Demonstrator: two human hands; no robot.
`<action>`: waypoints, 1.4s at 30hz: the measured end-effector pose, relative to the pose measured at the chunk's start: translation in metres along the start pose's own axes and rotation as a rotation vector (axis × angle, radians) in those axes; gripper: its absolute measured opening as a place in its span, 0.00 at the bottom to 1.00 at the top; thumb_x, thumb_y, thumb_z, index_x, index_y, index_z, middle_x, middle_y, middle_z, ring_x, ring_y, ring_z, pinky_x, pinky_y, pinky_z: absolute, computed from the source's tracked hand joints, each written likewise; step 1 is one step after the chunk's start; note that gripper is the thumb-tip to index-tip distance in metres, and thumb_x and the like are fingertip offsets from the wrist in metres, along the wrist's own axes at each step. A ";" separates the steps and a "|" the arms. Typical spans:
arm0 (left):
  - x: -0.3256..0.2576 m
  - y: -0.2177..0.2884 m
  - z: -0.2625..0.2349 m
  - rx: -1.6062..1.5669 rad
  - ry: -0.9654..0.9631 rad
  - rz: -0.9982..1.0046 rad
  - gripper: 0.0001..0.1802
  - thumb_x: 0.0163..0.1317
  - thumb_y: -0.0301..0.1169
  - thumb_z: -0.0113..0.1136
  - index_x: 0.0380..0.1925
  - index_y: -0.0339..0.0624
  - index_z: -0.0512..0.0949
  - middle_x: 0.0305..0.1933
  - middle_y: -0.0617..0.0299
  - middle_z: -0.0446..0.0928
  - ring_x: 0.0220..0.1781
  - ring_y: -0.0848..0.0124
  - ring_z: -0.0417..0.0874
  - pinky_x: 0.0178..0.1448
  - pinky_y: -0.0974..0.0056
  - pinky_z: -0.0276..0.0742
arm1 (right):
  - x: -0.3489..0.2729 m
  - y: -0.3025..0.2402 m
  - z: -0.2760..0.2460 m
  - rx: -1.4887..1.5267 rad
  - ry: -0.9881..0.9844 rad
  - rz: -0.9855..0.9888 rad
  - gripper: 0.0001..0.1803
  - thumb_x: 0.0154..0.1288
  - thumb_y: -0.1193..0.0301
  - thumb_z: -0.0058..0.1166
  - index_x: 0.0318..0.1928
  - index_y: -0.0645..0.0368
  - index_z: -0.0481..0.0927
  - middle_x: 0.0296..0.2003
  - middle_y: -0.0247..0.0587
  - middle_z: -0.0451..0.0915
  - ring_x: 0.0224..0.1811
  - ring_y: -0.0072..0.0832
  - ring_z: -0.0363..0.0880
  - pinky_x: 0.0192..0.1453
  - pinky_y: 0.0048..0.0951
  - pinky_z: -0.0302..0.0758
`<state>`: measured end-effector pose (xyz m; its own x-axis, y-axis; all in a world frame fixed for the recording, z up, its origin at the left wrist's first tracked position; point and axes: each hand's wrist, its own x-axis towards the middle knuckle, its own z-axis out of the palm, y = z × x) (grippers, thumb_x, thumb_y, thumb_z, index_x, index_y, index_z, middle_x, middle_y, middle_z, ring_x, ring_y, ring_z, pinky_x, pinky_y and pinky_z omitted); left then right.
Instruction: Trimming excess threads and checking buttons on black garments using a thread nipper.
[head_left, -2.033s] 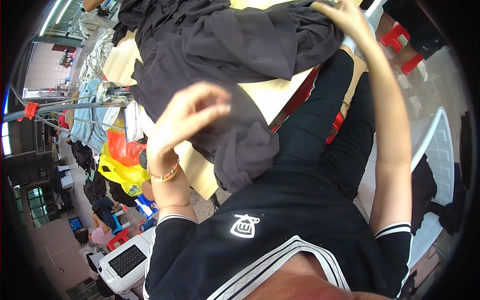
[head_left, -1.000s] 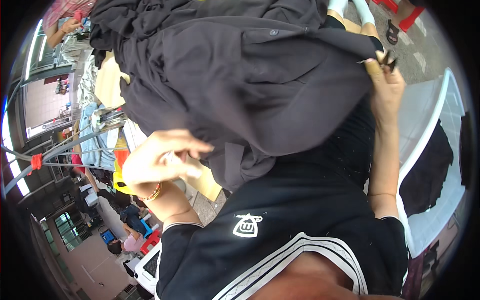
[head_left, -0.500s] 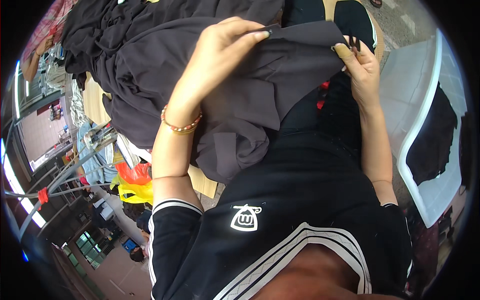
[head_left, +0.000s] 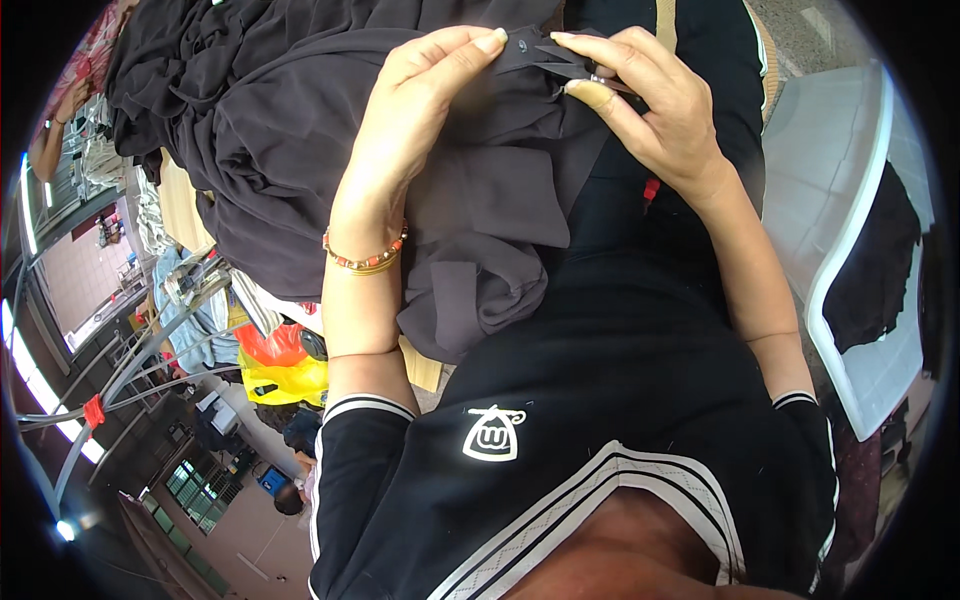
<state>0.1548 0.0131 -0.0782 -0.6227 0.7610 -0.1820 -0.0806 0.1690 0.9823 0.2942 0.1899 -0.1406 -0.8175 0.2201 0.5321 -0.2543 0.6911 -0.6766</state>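
A dark grey garment (head_left: 300, 140) of thin cloth lies bunched over my lap and the surface ahead. My left hand (head_left: 405, 115) pinches an edge of it between thumb and forefinger, near a small light mark that looks like a buttonhole or button. In my right hand (head_left: 660, 110) are small thread snips (head_left: 562, 66), blades pointing left, close to that edge. Whether the blades touch the cloth I cannot tell. A tan cover wraps my right thumb. Below the hands hangs a folded flap, with a rolled part of the garment by my waist.
To the right stands a whitish plastic tub (head_left: 850, 270) with dark cloth (head_left: 882, 265) in it. A small red object (head_left: 652, 188) rests on my dark trousers. At left are yellow and red plastic bags (head_left: 285, 378), metal bars (head_left: 130, 360) and another person's arm (head_left: 72, 100).
My right hand has moved left toward my left hand, letting the garment's right end drop. The snips now point at the edge held by the left hand.
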 end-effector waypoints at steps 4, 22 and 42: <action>0.002 -0.006 0.001 0.067 -0.007 0.002 0.14 0.71 0.34 0.58 0.44 0.33 0.84 0.37 0.69 0.82 0.41 0.83 0.78 0.50 0.76 0.70 | 0.011 -0.005 0.002 0.073 0.006 -0.021 0.22 0.58 0.75 0.68 0.56 0.56 0.84 0.31 0.33 0.75 0.27 0.19 0.73 0.33 0.20 0.72; 0.003 -0.009 -0.005 0.124 -0.069 -0.014 0.15 0.70 0.30 0.58 0.49 0.32 0.83 0.46 0.61 0.85 0.52 0.76 0.81 0.62 0.72 0.69 | 0.011 0.007 0.000 0.159 -0.108 -0.020 0.20 0.60 0.75 0.67 0.54 0.59 0.84 0.30 0.33 0.74 0.29 0.20 0.70 0.32 0.23 0.67; 0.007 0.002 -0.011 0.250 -0.139 -0.066 0.13 0.71 0.32 0.60 0.45 0.33 0.83 0.40 0.69 0.82 0.44 0.84 0.77 0.53 0.77 0.70 | 0.008 0.010 0.012 0.499 -0.156 0.347 0.12 0.63 0.74 0.67 0.45 0.64 0.83 0.31 0.26 0.75 0.30 0.11 0.70 0.35 0.15 0.67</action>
<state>0.1414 0.0118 -0.0774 -0.5087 0.8188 -0.2659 0.0878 0.3566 0.9301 0.2791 0.1896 -0.1493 -0.9518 0.2453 0.1841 -0.1405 0.1847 -0.9727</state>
